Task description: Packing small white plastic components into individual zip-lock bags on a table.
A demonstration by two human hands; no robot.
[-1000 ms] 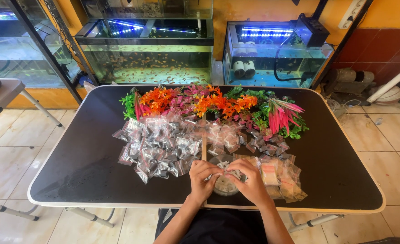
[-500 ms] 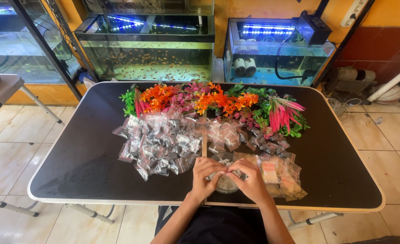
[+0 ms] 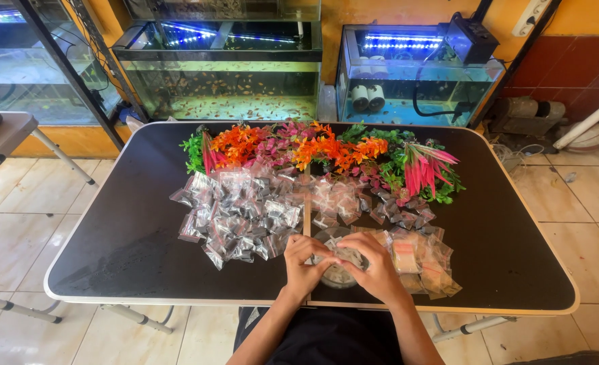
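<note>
Both hands meet at the near edge of a black table [image 3: 123, 257]. My left hand [image 3: 302, 267] and my right hand [image 3: 374, 269] pinch a small clear plastic bag [image 3: 343, 257] between them, above a round clear container [image 3: 338, 276]. A heap of small filled clear bags [image 3: 245, 213] lies to the left of the hands. More small bags with orange contents [image 3: 418, 260] lie to the right. A thin wooden stick [image 3: 307, 209] runs away from the hands.
Artificial aquarium plants [image 3: 326, 152] in orange, pink, green and red line the far half of the table. Lit fish tanks [image 3: 225, 81] stand behind it. A grey table [image 3: 5, 135] is at left. The floor is tiled.
The hands stayed at the container, with the fingers shifting slightly on the small bag. Nothing else moved.
</note>
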